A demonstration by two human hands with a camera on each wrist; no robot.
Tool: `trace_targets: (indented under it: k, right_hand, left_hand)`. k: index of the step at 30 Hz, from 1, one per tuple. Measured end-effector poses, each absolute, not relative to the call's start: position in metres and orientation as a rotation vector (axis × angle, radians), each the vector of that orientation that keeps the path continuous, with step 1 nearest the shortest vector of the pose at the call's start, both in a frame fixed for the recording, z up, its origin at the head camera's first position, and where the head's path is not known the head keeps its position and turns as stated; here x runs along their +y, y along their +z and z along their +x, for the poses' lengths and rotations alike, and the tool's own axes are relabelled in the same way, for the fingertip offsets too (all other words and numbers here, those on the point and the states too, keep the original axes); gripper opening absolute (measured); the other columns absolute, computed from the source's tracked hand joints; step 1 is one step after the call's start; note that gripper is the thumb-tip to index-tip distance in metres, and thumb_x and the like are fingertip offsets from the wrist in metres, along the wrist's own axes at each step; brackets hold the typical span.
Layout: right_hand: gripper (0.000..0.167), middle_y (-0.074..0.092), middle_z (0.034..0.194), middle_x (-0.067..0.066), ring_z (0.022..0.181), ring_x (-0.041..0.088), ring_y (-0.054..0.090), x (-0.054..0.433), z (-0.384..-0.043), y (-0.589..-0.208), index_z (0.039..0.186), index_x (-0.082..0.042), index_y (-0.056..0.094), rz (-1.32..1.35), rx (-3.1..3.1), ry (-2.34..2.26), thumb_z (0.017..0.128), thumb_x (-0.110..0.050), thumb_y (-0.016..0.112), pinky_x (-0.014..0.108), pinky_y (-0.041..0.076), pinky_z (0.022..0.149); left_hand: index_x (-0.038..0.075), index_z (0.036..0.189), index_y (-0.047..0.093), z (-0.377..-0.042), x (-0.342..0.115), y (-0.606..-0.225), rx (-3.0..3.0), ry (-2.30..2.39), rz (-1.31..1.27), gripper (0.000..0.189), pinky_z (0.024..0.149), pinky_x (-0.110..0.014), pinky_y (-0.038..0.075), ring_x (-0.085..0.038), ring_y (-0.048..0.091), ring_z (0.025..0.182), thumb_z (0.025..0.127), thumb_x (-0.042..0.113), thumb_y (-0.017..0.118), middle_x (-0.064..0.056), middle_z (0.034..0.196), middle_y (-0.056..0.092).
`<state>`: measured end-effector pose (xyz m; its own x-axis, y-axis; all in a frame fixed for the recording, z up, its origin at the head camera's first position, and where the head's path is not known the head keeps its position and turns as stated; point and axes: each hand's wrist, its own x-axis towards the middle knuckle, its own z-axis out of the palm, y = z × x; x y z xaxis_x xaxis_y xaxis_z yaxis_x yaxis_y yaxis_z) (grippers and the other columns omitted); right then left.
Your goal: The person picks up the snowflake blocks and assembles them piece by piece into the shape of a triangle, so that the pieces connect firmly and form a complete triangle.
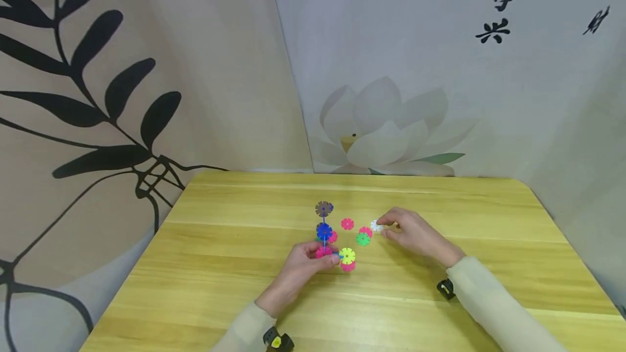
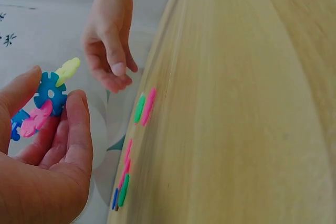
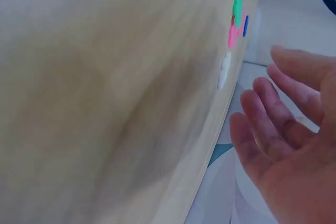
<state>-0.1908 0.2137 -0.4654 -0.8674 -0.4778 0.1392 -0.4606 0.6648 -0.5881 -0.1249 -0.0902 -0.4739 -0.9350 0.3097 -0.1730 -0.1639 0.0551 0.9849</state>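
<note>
My left hand (image 1: 302, 266) pinches a chain of interlocking notched plastic discs between thumb and fingers. Teal-blue (image 2: 50, 94), pink (image 2: 37, 119) and yellow (image 2: 67, 72) discs show in this chain in the left wrist view, slotted edge to edge. A dark blue disc (image 1: 324, 231) stands beyond the left fingers in the head view. My right hand (image 1: 413, 234) reaches over a white disc (image 1: 376, 226), overlapping its edge there. In the right wrist view, that white disc (image 3: 224, 70) lies on the table apart from the loosely bent fingers, which hold nothing.
On the wooden table (image 1: 205, 287) lie loose discs: a pink disc (image 1: 347, 224) between the hands, and a green disc (image 1: 363, 239) overlapping another pink one nearer my right hand. A brown disc (image 1: 323, 209) shows farther back. Printed curtains (image 1: 235, 69) hang behind the table.
</note>
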Motion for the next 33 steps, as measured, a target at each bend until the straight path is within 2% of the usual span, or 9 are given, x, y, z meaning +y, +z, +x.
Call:
trace_targets:
  k: [13, 22, 27, 33]
  right_hand:
    - [0.036, 0.066, 0.125, 0.011, 0.113, 0.030, 0.063, 0.212, -0.215, -0.469, 0.128, 0.001, 0.069, -0.888, 2.743, -0.812, 0.094, -0.009, 0.076, 0.050, 0.054, 0.099]
    - [0.032, 0.064, 0.122, 0.012, 0.110, 0.029, 0.062, 0.211, -0.222, -0.473, 0.124, 0.000, 0.071, -0.909, 2.733, -0.785, 0.093, -0.005, 0.076, 0.049, 0.054, 0.098]
    - [0.025, 0.063, 0.115, 0.010, 0.102, 0.025, 0.061, 0.208, -0.223, -0.474, 0.115, -0.001, 0.071, -0.842, 2.740, -0.809, 0.091, -0.002, 0.077, 0.046, 0.054, 0.094]
    - [0.020, 0.061, 0.095, 0.005, 0.086, 0.019, 0.055, 0.206, -0.223, -0.474, 0.105, -0.004, 0.064, -0.748, 2.724, -0.876, 0.089, 0.001, 0.076, 0.034, 0.051, 0.077]
  left_hand:
    - [-0.004, 0.122, 0.069, -0.123, -0.093, -0.473, 1.994, 1.953, 0.131, 0.041, 0.093, -0.040, 0.058, -0.017, 0.066, 0.091, 0.089, 0.018, 0.082, -0.006, 0.102, 0.072]
    - [-0.005, 0.120, 0.070, -0.122, -0.095, -0.475, 1.987, 1.961, 0.130, 0.040, 0.092, -0.039, 0.058, -0.016, 0.067, 0.089, 0.088, 0.017, 0.082, -0.005, 0.099, 0.074]
    - [-0.005, 0.120, 0.070, -0.122, -0.095, -0.475, 1.977, 1.970, 0.122, 0.040, 0.090, -0.036, 0.058, -0.016, 0.068, 0.089, 0.088, 0.016, 0.082, -0.005, 0.098, 0.073]
    - [-0.006, 0.120, 0.069, -0.123, -0.095, -0.477, 1.973, 1.979, 0.121, 0.040, 0.088, -0.032, 0.058, -0.017, 0.068, 0.090, 0.088, 0.014, 0.082, -0.007, 0.102, 0.074]
